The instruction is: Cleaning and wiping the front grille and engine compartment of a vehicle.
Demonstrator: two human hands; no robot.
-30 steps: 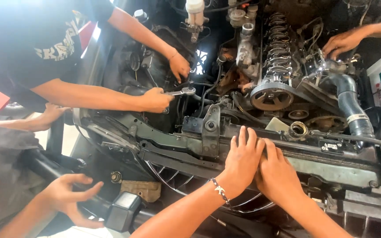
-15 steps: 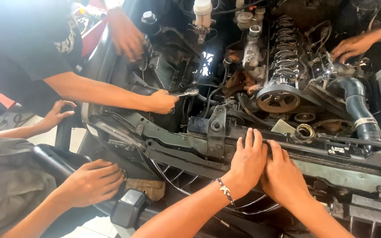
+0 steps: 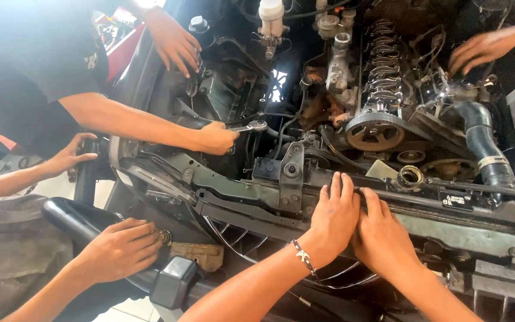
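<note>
Hands stay put: left hand [image 3: 334,217] and right hand [image 3: 382,238] lie flat, fingers spread, gripping nothing, on the crossbar [image 3: 460,223], while a co-worker's wrench [image 3: 251,127] beyond them barely shifts.

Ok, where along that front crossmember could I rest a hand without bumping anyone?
The front crossmember is bare right of the right hand, up to its far end. Left of the left hand the bracket crowds it. Behind, a co-worker's hand works a wrench.
</note>
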